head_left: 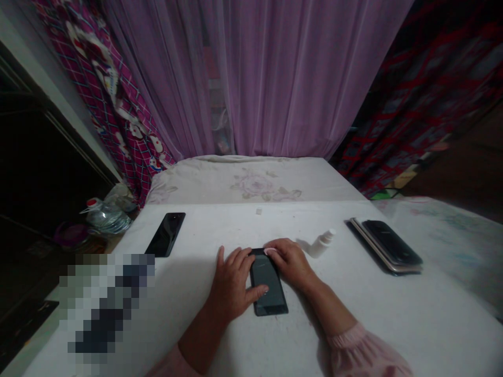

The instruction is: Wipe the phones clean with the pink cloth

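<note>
A dark smartphone (269, 280) lies flat, screen up, on the white tablecloth in front of me. My left hand (234, 285) rests along its left side, fingers spread, with the thumb lying across the screen. At the phone's top right corner, my right hand (291, 262) is closed on a small pale wipe (270, 252) pressed against the glass. Most of the wipe is hidden under the fingers. A little beyond my right hand stands a small white bottle (323, 242).
Another black phone (167, 235) lies at the left, near a pixelated patch. Stacked phones (387, 246) sit on the right. A small pale square (259, 211) lies farther back on the tablecloth (220, 222). Purple curtains (291, 78) hang behind; a large water bottle (106, 215) stands beyond the left edge.
</note>
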`<state>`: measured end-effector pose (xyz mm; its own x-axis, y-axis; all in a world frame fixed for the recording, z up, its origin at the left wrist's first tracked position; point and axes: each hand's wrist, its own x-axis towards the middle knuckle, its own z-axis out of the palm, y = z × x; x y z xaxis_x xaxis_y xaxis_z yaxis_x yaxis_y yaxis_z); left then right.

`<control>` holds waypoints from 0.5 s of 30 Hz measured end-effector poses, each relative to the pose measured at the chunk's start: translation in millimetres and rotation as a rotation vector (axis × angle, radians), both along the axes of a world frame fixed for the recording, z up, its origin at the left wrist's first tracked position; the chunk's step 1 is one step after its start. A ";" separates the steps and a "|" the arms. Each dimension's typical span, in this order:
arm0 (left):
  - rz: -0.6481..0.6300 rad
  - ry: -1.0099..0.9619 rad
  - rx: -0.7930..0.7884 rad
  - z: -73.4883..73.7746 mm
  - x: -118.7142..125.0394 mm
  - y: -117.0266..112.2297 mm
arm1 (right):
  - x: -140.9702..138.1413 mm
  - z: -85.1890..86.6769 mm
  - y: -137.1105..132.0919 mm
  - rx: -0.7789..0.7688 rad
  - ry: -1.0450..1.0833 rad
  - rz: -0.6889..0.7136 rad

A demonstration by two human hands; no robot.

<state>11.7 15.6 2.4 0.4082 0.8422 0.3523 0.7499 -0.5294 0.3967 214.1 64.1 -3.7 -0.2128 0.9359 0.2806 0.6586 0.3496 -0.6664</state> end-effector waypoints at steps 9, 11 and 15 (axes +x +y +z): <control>0.007 0.066 0.060 -2.3 -0.1 1.3 | 21.0 9.7 2.2 -0.088 0.114 0.280; 0.005 0.056 0.062 -3.1 -0.5 1.3 | 26.9 9.6 2.1 -0.135 0.103 0.344; 0.005 0.036 0.044 -3.4 -1.1 0.8 | 32.8 10.8 0.7 -0.217 0.122 0.420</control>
